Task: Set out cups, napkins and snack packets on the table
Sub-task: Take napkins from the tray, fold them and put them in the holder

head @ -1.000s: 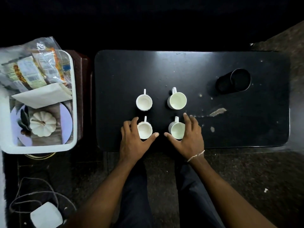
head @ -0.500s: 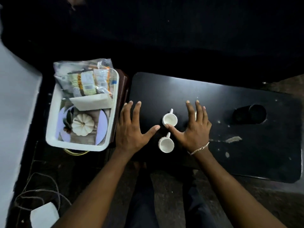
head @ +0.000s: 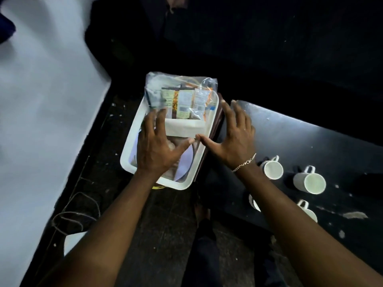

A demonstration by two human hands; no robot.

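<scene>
A white tray (head: pixel 128 154) sits left of the black table (head: pixel 310 141). In it lie a clear bag of snack packets (head: pixel 182 96) and a stack of white napkins (head: pixel 184 128). My left hand (head: pixel 157 146) hovers over the tray with fingers spread, at the napkins' left edge. My right hand (head: pixel 234 137) is open over the tray's right rim, its thumb near the napkins' lower corner. Neither hand grips anything. White cups stand on the table: one (head: pixel 271 168) by my right wrist, one (head: pixel 309 181) further right, and two partly hidden behind my right forearm (head: pixel 253 203), (head: pixel 308 211).
A white surface (head: pixel 41 121) fills the left side. A cable (head: pixel 76 214) coils on the dark floor below it. The tray rests on a dark brown stand (head: pixel 215 129) against the table's left end. My dark-trousered legs (head: pixel 205 245) are below.
Both hands left the cups and moved left over the tray. My view swung left, so the cups now sit at the right edge.
</scene>
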